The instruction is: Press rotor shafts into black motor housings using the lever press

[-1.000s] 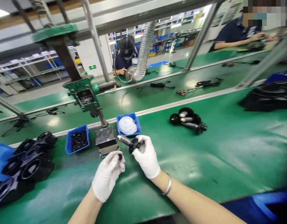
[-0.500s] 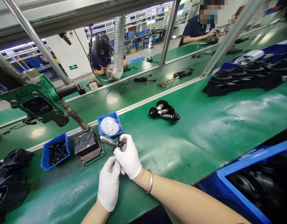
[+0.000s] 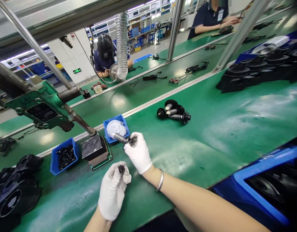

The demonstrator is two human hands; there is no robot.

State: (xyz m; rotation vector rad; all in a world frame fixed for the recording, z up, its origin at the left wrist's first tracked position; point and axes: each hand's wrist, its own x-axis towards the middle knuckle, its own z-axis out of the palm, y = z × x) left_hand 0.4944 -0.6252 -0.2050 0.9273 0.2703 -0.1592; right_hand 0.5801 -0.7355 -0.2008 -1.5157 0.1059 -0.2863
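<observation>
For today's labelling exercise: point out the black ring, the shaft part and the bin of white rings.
black ring (image 3: 121, 169), head view, its face, in left fingertips
shaft part (image 3: 119, 138), head view, metal shaft
bin of white rings (image 3: 112, 119), head view, blue rim

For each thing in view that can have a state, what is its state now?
Left hand: gloved, pinching a small black ring.
Right hand: gloved, closed on a shaft part, held above the belt.
Left blue bin: holds black rings.
Right blue bin: holds white rings.
Press block: nothing lies on top.
Shaft parts on belt: lying in a loose pile.
</observation>
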